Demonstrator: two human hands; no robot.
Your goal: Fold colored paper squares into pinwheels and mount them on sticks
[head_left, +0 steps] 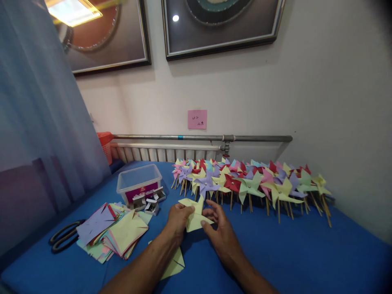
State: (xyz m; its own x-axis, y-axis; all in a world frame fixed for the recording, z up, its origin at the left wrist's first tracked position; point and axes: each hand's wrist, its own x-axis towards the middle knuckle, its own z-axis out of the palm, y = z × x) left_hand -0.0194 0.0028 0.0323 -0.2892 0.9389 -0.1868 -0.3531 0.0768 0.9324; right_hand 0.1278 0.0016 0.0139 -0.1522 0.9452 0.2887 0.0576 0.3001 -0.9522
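1. Your forearms reached in from the bottom edge over the blue table (290, 253), with a spare yellow sheet (174, 264) lying flat beneath your left forearm.
2. At far left, black scissors (63, 236) lay beside a fanned stack of cut paper squares (114, 234); behind it stood a clear plastic box (139, 183) with small pin boxes (151, 202) at its foot.
3. Your left hand (177, 218) pinched the near left corner of a yellow paper square (194, 216), fingers curled and thumb on top.
4. That square sat just above the table at centre, between both hands, its cut points partly lifted.
5. Your right hand (220, 228) held the sheet's right side, fingers spread and bent, wrist angled inward.
6. Folding looked to be the step in hand; the next move likely called for gathering the points at the centre without creasing them.
7. Behind and to the right, rows of finished pinwheels (251, 181) on wooden sticks lay along the wall.
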